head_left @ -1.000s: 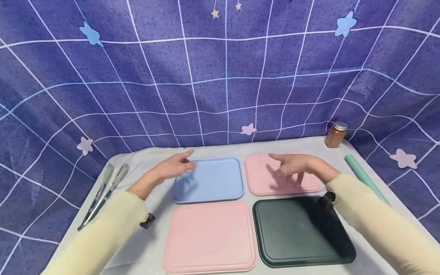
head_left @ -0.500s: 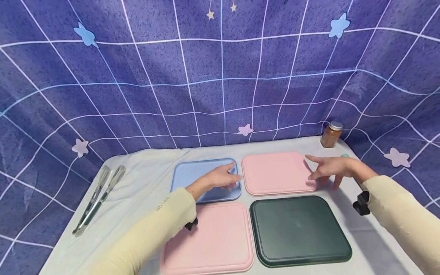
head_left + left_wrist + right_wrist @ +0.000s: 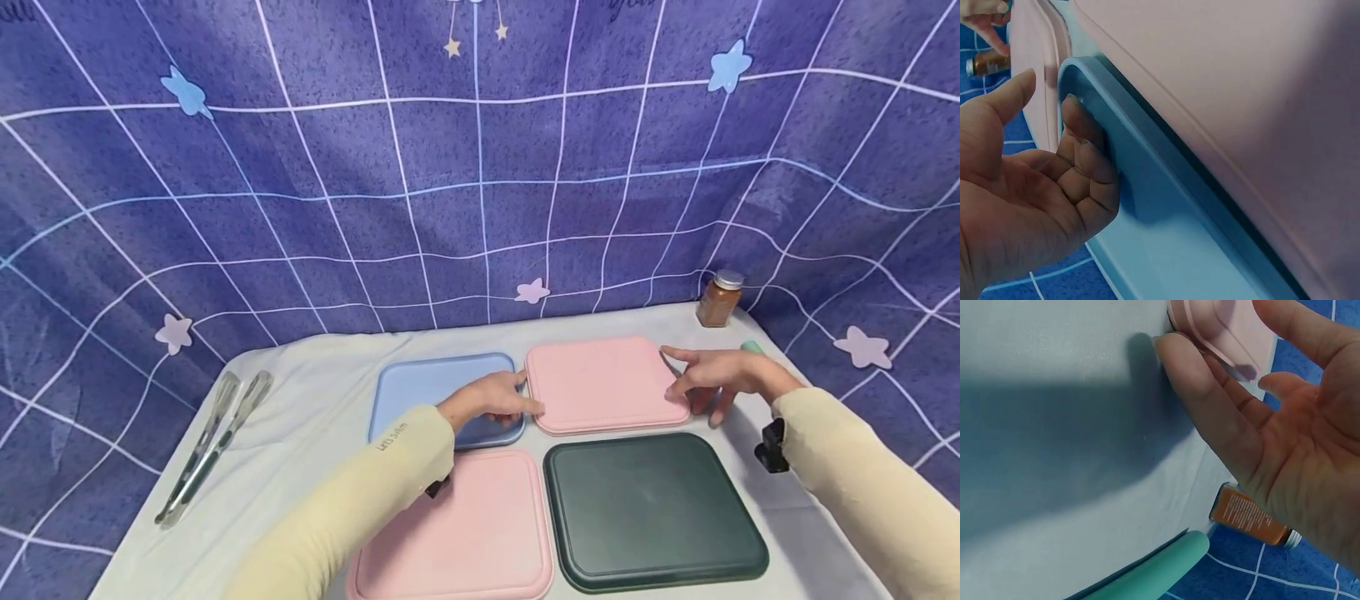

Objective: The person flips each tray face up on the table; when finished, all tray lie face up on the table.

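In the head view, a pink tray (image 3: pixel 603 383) lies flat at the back right of the table. My left hand (image 3: pixel 495 398) is at its left edge, with two fingers stretched toward the rim and the others loosely curled over the blue tray (image 3: pixel 408 387). From the other side, my right hand (image 3: pixel 716 379) has its fingers spread at the pink tray's right edge. The right wrist view shows fingertips right beside the corner of the pink tray (image 3: pixel 1210 325); whether they press on it I cannot tell. Neither hand visibly grips the rim.
Another pink tray (image 3: pixel 457 533) and a dark green tray (image 3: pixel 652 508) lie in front. Metal tongs (image 3: pixel 213 454) rest at the left side of the table. A brown jar (image 3: pixel 718 302) stands at the back right corner, near a green rod-shaped thing (image 3: pixel 1154 569).
My left hand has moved right across the blue tray to the back pink tray's left edge. My right hand has moved right, off that tray's top, to its right edge.
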The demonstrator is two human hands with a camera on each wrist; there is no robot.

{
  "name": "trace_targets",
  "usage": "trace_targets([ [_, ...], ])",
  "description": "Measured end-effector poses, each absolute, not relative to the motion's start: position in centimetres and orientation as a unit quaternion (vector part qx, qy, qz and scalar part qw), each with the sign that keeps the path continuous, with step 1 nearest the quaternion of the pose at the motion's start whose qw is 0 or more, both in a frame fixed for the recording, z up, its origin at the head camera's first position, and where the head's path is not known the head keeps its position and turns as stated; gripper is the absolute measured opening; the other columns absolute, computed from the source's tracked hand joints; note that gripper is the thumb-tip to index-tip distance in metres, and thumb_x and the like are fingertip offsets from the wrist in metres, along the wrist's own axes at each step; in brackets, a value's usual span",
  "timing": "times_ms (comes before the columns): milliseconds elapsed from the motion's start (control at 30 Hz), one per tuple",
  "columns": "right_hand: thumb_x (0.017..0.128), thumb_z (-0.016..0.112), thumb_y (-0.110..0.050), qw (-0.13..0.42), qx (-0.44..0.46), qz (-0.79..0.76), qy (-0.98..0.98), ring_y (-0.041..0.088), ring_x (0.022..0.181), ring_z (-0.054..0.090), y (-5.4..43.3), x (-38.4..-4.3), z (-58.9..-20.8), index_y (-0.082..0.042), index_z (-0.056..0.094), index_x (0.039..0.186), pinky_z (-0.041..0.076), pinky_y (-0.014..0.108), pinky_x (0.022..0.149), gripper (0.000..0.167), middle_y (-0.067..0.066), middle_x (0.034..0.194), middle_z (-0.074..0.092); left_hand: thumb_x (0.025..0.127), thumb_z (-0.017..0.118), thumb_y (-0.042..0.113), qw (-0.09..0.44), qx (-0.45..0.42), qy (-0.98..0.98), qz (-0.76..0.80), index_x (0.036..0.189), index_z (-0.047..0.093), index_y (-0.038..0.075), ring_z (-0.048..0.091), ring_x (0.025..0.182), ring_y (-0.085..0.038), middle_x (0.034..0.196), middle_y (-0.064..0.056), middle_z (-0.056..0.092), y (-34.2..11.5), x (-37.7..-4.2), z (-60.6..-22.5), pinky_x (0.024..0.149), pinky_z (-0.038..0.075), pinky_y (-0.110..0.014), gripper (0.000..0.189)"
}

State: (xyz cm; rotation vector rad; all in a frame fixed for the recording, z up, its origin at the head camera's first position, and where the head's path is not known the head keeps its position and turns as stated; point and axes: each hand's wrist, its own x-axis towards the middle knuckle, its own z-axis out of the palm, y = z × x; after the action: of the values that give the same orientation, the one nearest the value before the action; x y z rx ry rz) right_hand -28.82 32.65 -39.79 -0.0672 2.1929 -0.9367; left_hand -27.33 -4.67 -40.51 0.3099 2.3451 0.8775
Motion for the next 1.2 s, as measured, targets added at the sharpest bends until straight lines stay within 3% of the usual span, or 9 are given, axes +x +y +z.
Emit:
trace_targets([
  [300,0.094,0.067,-0.027,0.382,-0.003,-0.368,0.848,0.018,0.072,0.062,32.1,-29.0,-40.0,-0.01,-0.01,0.16,0.059,0.036,0.058,0.104,0.006,0.083,0.058,0.09,0.074,0.039,0.287,0.111,0.906,0.29,0.16,0.023,0.007,0.051,0.048,-0.012,0.053,0.001,0.051,-4.0,-27.3,-40.7,0.046,0.035,-0.023,0.092],
  [833,0.092,0.064,-0.024,0.384,0.009,-0.346,0.856,0.017,0.064,0.067,31.3,-29.0,-39.2,-0.003,-0.007,0.159,0.059,0.033,0.057,0.1,0.015,0.09,0.063,0.089,0.075,0.04,0.28,0.102,0.901,0.315,0.16,0.023,0.007,0.051,0.049,-0.012,0.054,0.002,0.05,-4.2,-27.4,-41.1,0.046,0.032,-0.024,0.094],
  [1200,0.089,0.065,-0.024,0.401,0.02,-0.338,0.851,0.017,0.061,0.068,31.2,-29.4,-39.0,-0.003,-0.012,0.158,0.058,0.031,0.056,0.105,0.018,0.095,0.059,0.09,0.073,0.039,0.314,0.1,0.869,0.369,0.161,0.015,0.005,0.05,0.05,-0.011,0.06,0.001,0.053,-4.6,-27.5,-41.4,0.049,0.031,-0.023,0.097],
])
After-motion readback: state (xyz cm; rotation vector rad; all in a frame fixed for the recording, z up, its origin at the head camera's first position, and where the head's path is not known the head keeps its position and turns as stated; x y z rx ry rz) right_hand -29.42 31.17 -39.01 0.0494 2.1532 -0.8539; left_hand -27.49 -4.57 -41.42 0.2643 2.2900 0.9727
